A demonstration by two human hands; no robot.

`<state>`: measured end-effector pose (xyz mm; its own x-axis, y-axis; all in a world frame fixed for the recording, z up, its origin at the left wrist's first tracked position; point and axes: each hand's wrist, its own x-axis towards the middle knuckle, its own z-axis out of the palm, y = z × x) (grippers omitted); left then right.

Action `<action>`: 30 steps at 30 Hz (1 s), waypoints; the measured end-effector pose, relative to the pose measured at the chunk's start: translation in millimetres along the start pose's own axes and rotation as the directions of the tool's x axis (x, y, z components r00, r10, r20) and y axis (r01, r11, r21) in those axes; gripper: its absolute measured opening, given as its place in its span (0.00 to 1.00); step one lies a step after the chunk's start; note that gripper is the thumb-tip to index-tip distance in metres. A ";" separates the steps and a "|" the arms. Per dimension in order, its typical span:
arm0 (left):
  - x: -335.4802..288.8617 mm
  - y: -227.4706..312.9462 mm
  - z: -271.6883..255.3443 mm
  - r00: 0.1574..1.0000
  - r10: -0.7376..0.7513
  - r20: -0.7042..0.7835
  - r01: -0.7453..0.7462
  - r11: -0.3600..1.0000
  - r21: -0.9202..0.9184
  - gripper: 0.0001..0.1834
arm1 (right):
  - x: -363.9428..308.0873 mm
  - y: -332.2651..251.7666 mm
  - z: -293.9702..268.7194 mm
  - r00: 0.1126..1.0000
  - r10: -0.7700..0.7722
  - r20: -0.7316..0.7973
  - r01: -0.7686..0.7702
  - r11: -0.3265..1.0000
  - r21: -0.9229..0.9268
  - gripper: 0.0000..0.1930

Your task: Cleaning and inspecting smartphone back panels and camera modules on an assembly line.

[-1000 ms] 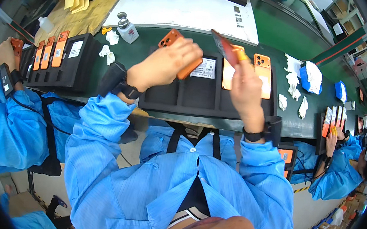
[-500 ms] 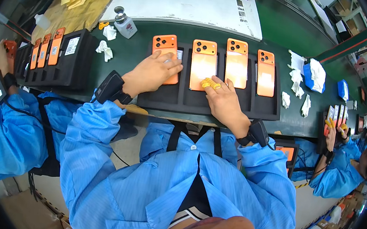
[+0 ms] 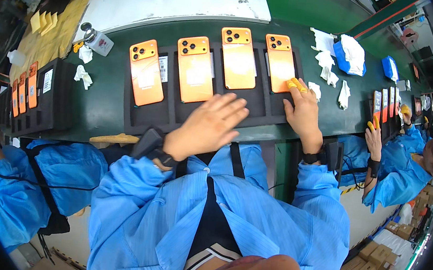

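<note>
Green matting covers a long workbench (image 3: 313,13), and on it, just before the person, lies a black foam tray (image 3: 176,115) with four slots side by side. I take this tray as the landmark. Each slot holds one orange phone, back side up with the camera lenses at the far end, probably so that the backs stay open for handling and the phones cannot slide.

Over the near edge of the tray, the left hand (image 3: 208,127) floats flat with fingers spread and loose; it grips nothing, and I cannot tell if it touches the foam. The nearest phone to it is the second orange phone (image 3: 195,69), a little beyond the fingertips. At the right end of the tray, the right hand (image 3: 301,112) reaches forward. Its fingertips wear yellow finger cots (image 3: 296,84), likely to keep marks off the surface, and they press on the near right corner of the fourth orange phone (image 3: 280,63); the hand is open and not closed around anything.

Left of the tray stand a small bottle (image 3: 95,40) and crumpled white wipes (image 3: 81,74). Farther left is another black tray (image 3: 38,98) with phones. Right of the tray lie more white cloths (image 3: 330,60), and beyond them a co-worker's hand (image 3: 373,141) works at its own tray.
</note>
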<state>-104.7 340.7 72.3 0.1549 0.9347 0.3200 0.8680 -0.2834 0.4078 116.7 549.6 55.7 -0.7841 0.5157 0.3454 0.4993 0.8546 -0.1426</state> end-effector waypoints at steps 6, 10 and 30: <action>9.4 4.2 31.6 0.996 -0.006 0.093 0.000 0.998 0.064 0.30 | 3.8 -10.9 -3.1 0.997 -0.081 -0.007 0.080 0.994 -0.071 0.19; 9.2 -0.2 31.3 0.999 0.019 0.050 -0.022 0.998 0.065 0.25 | 22.3 -20.1 3.3 0.975 -0.219 -0.031 0.218 0.975 -0.034 0.12; 54.4 23.5 63.9 0.988 -0.064 -0.143 0.041 0.987 -0.155 0.15 | 39.6 5.6 -6.2 0.896 -0.429 0.111 0.423 0.903 0.081 0.12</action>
<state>-45.8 398.7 44.6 0.0300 0.9104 0.4127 0.7901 -0.2744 0.5481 90.8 574.4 74.3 -0.9580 0.1018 0.2680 0.0895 0.9943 -0.0577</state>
